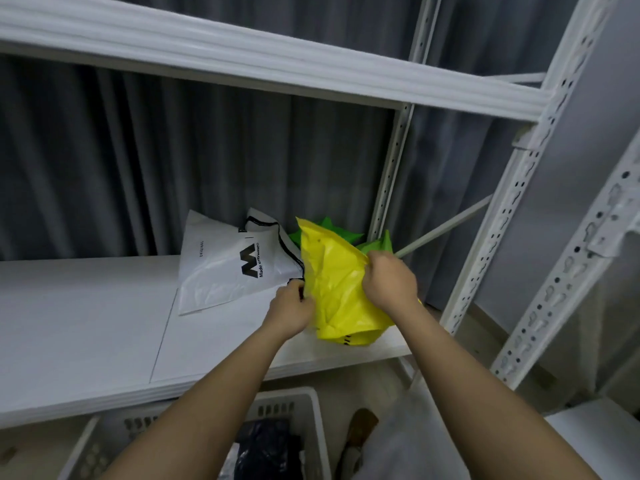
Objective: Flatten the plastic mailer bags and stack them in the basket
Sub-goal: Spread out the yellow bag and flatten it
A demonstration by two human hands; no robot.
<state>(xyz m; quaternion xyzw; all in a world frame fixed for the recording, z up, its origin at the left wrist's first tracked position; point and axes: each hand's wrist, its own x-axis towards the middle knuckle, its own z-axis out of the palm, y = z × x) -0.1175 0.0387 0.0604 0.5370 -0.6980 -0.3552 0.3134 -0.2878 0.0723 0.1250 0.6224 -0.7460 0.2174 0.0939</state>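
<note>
Head view: left hand (292, 306) and right hand (389, 280) grip yellow mailer (334, 282).

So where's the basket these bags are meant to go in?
The white basket sits low in the head view, under the shelf, beneath the person's forearms, with dark items already inside.

A flat white shelf board (86, 323) carries a white plastic mailer bag with black lettering (225, 268). Just right of that bag lies a crumpled yellow plastic mailer bag (332, 282), with a green plastic bag (325, 230) behind it.
</note>
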